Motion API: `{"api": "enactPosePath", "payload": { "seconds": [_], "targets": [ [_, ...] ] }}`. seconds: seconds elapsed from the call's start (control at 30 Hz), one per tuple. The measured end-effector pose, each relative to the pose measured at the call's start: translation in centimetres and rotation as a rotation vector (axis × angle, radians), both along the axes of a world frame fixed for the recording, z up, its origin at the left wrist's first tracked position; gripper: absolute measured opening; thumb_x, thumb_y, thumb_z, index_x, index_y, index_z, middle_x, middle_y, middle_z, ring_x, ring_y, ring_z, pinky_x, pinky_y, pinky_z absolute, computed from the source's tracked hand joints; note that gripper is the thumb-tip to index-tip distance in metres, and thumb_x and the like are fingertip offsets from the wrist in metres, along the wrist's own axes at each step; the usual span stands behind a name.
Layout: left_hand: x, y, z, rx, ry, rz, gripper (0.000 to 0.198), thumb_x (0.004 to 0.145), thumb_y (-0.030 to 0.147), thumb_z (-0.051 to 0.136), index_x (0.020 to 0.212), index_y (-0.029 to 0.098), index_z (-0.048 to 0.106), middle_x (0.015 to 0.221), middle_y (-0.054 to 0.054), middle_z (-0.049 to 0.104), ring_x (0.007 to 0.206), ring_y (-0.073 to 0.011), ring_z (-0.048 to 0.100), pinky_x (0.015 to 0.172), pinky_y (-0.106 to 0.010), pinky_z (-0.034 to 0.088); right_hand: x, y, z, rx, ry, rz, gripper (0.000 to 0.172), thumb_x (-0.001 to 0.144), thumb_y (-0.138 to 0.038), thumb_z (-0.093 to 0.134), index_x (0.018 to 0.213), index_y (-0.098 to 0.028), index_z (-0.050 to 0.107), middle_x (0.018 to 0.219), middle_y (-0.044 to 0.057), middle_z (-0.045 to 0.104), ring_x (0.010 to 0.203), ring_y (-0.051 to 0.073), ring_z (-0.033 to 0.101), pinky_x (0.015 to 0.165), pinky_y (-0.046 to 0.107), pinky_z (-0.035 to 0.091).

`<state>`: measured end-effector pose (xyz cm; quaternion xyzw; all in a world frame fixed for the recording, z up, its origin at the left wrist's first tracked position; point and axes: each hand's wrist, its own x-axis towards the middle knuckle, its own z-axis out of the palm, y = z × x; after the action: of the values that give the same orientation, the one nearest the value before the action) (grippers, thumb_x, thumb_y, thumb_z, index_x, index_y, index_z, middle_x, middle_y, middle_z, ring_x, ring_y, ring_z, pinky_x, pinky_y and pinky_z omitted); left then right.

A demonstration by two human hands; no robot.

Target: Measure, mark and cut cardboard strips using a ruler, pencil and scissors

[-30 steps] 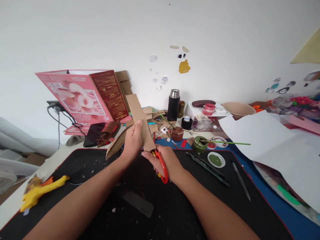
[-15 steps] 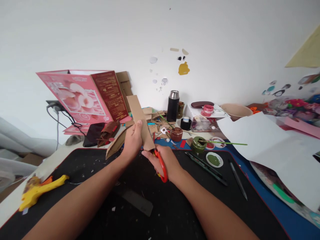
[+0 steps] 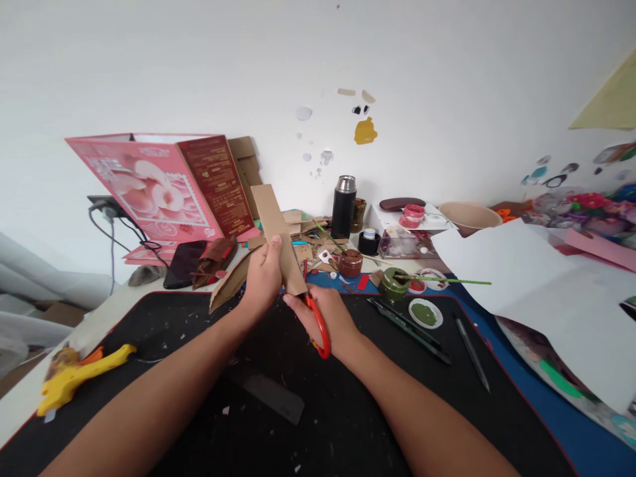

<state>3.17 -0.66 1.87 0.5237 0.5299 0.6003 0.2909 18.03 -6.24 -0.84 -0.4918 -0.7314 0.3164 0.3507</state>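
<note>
My left hand [image 3: 265,271] is closed on a flat strip of brown cardboard [image 3: 272,212], thumb on its face, holding it tilted above the black mat. A pair of scissors with red handles [image 3: 319,321] is in my right hand [image 3: 330,315], fingers wrapped round the grips. The blades meet the cardboard's lower right edge and are mostly hidden behind it. A curved piece of cardboard [image 3: 233,278] shows just left of my left hand.
On the black mat [image 3: 199,411] lie a grey ruler-like strip [image 3: 275,395], a yellow glue gun [image 3: 82,377], a utility knife [image 3: 410,331] and a pen [image 3: 471,352]. Behind stand paint jars [image 3: 395,285], a black thermos [image 3: 344,209] and a pink box [image 3: 149,192]. Cardboard scraps litter the back.
The whole view has shifted slightly, with things sitting a little higher in the picture. Both hands keep nearly the same pose, with the scissors still at the cardboard's edge.
</note>
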Motion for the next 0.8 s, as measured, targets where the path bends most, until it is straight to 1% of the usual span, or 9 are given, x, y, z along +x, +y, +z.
{"api": "enactPosePath", "payload": {
  "seconds": [0.13,0.23,0.3,0.37,0.43,0.5,0.63,0.8],
  "targets": [
    [-0.1,0.0,0.4,-0.016,0.002,-0.023,0.058,0.09,0.076,0.061,0.066,0.024,0.052,0.062,0.0,0.054,0.058,-0.0176,0.049,0.054,-0.03,0.037,0.1,0.0,0.2,-0.063,0.053,0.031,0.034,0.104,-0.047,0.069,0.08,-0.022,0.066,0.071,0.003,0.073,0.075,0.022,0.075,0.066,0.027,0.048],
    [-0.2,0.2,0.9,-0.079,-0.032,-0.078,0.057,0.086,0.077,0.064,0.07,0.022,0.059,0.066,-0.004,0.063,0.06,-0.0209,0.057,0.055,-0.031,0.043,0.3,0.0,0.5,-0.106,0.102,0.077,0.031,0.101,-0.047,0.074,0.085,-0.022,0.067,0.073,0.002,0.074,0.075,0.022,0.076,0.066,0.026,0.051],
    [-0.2,0.3,1.1,-0.135,-0.075,-0.103,0.056,0.085,0.076,0.066,0.076,0.02,0.065,0.07,-0.006,0.069,0.062,-0.0232,0.062,0.056,-0.033,0.047,0.4,-0.2,0.7,-0.182,0.154,0.111,0.028,0.099,-0.047,0.077,0.091,-0.022,0.067,0.069,0.0,0.072,0.064,0.019,0.074,0.062,0.025,0.052],
    [-0.2,0.4,1.3,-0.17,-0.107,-0.102,0.056,0.084,0.074,0.067,0.08,0.019,0.068,0.072,-0.008,0.072,0.061,-0.0242,0.065,0.055,-0.033,0.049,0.3,-0.3,0.9,-0.302,0.224,0.144,0.028,0.098,-0.047,0.077,0.097,-0.021,0.066,0.063,-0.003,0.068,0.053,0.016,0.069,0.054,0.023,0.052],
    [-0.2,0.4,1.3,-0.171,-0.109,-0.083,0.055,0.083,0.073,0.068,0.08,0.018,0.07,0.071,-0.008,0.073,0.06,-0.0242,0.065,0.053,-0.033,0.049,0.2,-0.5,1.1,-0.403,0.294,0.164,0.03,0.098,-0.047,0.077,0.101,-0.02,0.065,0.061,-0.005,0.066,0.048,0.015,0.068,0.049,0.022,0.052],
    [-0.1,0.3,1.4,-0.158,-0.097,-0.062,0.055,0.083,0.073,0.068,0.078,0.018,0.069,0.069,-0.008,0.072,0.058,-0.0237,0.064,0.052,-0.032,0.048,0.1,-0.5,1.3,-0.457,0.347,0.167,0.03,0.099,-0.047,0.077,0.102,-0.02,0.065,0.059,-0.006,0.066,0.046,0.015,0.067,0.046,0.021,0.051],
    [-0.1,-0.1,1.6,-0.132,-0.066,-0.06,0.057,0.086,0.075,0.066,0.075,0.019,0.066,0.064,-0.006,0.069,0.056,-0.022,0.061,0.051,-0.031,0.048,0.0,-0.5,1.5,-0.487,0.391,0.158,0.029,0.098,-0.048,0.076,0.099,-0.021,0.064,0.054,-0.007,0.062,0.041,0.013,0.061,0.04,0.02,0.047],
    [-0.4,-0.2,1.8,-0.102,0.031,-0.073,0.062,0.083,0.081,0.065,0.07,0.021,0.062,0.062,-0.005,0.064,0.055,-0.0208,0.058,0.049,-0.03,0.043,0.2,-0.6,1.5,-0.436,0.376,0.159,0.03,0.096,-0.049,0.077,0.098,-0.022,0.065,0.053,-0.008,0.062,0.039,0.013,0.059,0.038,0.02,0.046]
  ]
}}
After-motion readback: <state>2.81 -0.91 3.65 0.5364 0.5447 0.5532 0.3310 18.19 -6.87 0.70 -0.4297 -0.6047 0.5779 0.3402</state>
